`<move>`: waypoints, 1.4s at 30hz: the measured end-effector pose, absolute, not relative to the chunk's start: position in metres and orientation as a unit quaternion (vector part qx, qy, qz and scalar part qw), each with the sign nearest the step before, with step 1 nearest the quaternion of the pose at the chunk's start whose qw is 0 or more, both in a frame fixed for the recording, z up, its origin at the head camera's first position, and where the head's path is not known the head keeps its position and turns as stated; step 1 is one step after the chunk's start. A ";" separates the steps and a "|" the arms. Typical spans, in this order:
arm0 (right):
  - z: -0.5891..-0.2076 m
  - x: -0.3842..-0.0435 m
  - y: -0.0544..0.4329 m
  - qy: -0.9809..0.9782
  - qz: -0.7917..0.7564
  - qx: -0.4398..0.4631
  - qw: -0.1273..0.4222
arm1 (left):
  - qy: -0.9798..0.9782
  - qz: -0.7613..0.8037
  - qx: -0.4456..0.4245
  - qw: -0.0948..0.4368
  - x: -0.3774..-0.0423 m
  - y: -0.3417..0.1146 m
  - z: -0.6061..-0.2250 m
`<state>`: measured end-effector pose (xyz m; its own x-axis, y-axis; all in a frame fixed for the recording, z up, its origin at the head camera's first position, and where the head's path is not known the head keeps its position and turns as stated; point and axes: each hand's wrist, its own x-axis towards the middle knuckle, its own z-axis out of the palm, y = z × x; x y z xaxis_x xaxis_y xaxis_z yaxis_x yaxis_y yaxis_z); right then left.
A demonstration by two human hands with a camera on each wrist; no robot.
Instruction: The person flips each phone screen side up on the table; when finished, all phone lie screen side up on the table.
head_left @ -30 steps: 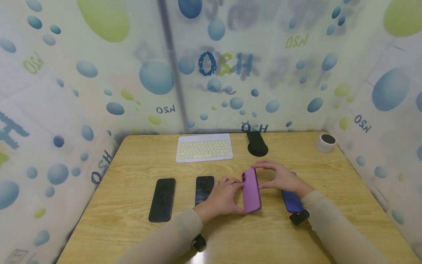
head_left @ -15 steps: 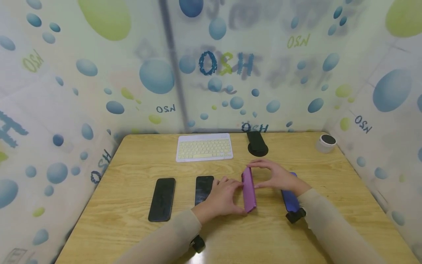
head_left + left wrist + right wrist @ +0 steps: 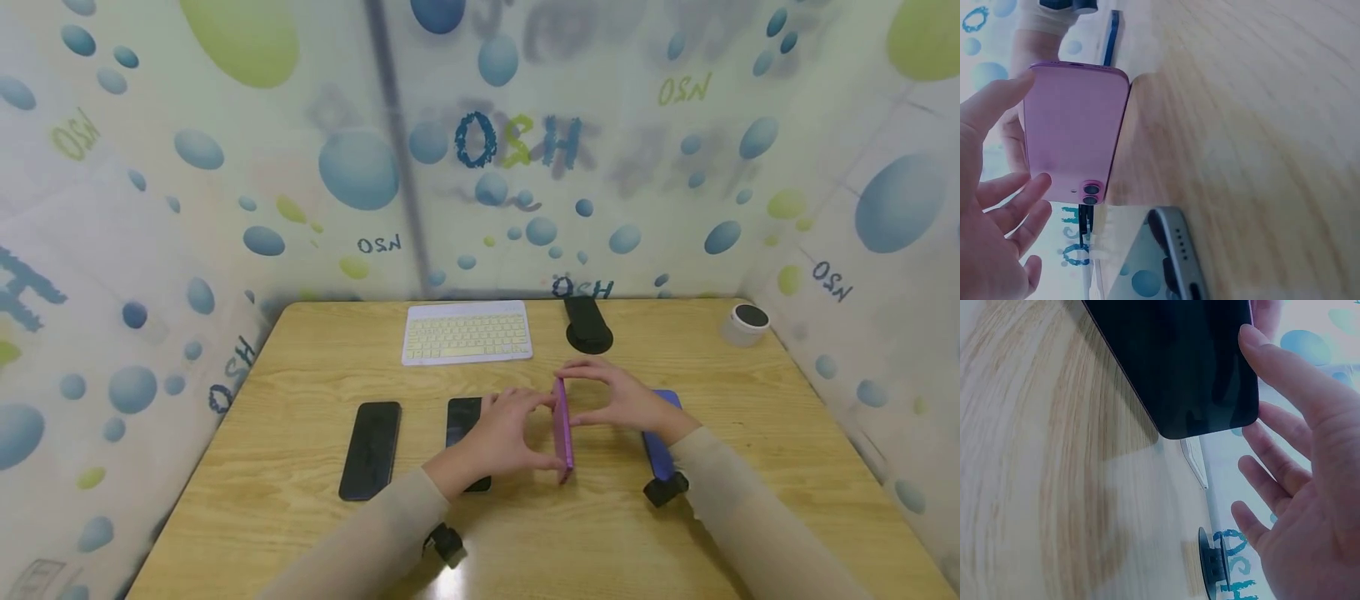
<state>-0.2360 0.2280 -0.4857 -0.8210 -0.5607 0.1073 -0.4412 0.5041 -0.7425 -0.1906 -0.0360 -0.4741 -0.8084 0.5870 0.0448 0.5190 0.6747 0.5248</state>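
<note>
A pink phone (image 3: pixel 563 437) stands on its long edge on the table, held between both hands. In the left wrist view its pink back (image 3: pixel 1072 128) and two camera lenses show. The right wrist view shows its dark screen (image 3: pixel 1191 362). My left hand (image 3: pixel 498 442) grips it from the left, thumb at the near end and fingertips toward the camera end. From the right, my right hand (image 3: pixel 622 402) holds the far end with thumb and fingers. A black phone (image 3: pixel 465 425) lies partly hidden beneath my left hand. Under my right wrist lies a blue phone (image 3: pixel 660 450), partly covered.
Another dark phone (image 3: pixel 371 450) lies at the left of the wooden table (image 3: pixel 585 550). A white keyboard (image 3: pixel 467 333) and a black stand with a round base (image 3: pixel 588 325) sit at the back. A small white cylinder (image 3: pixel 746 324) is at the back right corner.
The pink phone has turned from leaning with its back showing to upright on its long edge, seen edge-on. Both hands have shifted slightly with it, the right hand moving left.
</note>
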 end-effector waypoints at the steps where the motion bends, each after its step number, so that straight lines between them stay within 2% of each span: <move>1: -0.486 -0.236 0.227 0.864 -0.405 -0.292 0.070 | 0.914 0.263 0.303 0.062 -0.191 -0.036 -0.473; 14: -0.491 -0.236 0.220 0.864 -0.409 -0.287 0.055 | 0.912 0.257 0.313 0.059 -0.190 -0.041 -0.469; 27: -0.512 -0.240 0.227 0.871 -0.394 -0.275 0.099 | 0.909 0.280 0.303 0.055 -0.188 -0.052 -0.471; 42: -0.517 -0.239 0.225 0.888 -0.369 -0.257 0.097 | 0.919 0.261 0.286 0.071 -0.188 -0.065 -0.484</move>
